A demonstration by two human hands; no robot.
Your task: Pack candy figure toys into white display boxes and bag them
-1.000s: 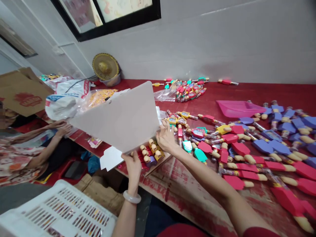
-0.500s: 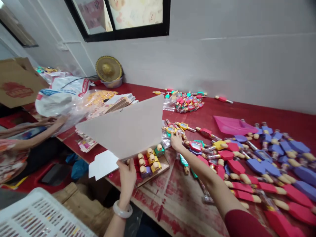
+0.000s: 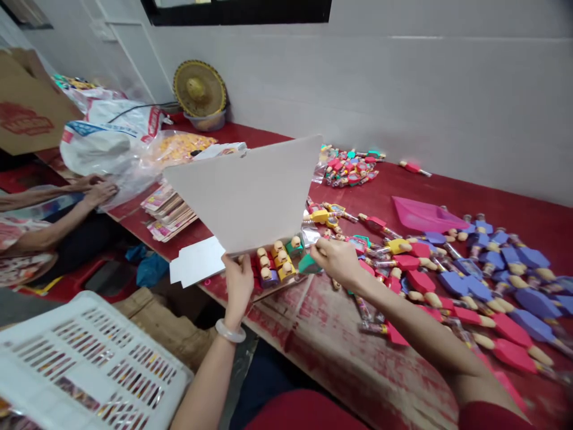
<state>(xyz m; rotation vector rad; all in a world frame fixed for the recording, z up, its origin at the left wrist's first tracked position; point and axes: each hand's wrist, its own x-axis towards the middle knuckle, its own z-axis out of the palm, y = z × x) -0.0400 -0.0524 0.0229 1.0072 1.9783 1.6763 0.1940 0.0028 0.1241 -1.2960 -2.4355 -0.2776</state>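
A small cardboard display box sits near the table's front edge with its large pale lid standing up. Inside it are rows of red, yellow, purple and green toys with beige knobbed ends. My left hand is closed on the box's left end, thumb and fingers at its rim. At the right end of the box, my right hand pinches a green paddle-shaped toy, its green part against the box opening. Right of that hand spreads a heap of similar red toys with clear tubes.
Blue-purple toys and a pink plastic scoop lie at right. Printed card stacks and a white folded carton are on the left. A white crate stands lower left. Another person's hands work by plastic bags.
My right hand has come back from the pile toward the box's right end, now with a green toy. My left hand stays on the box. The view has tipped downward.
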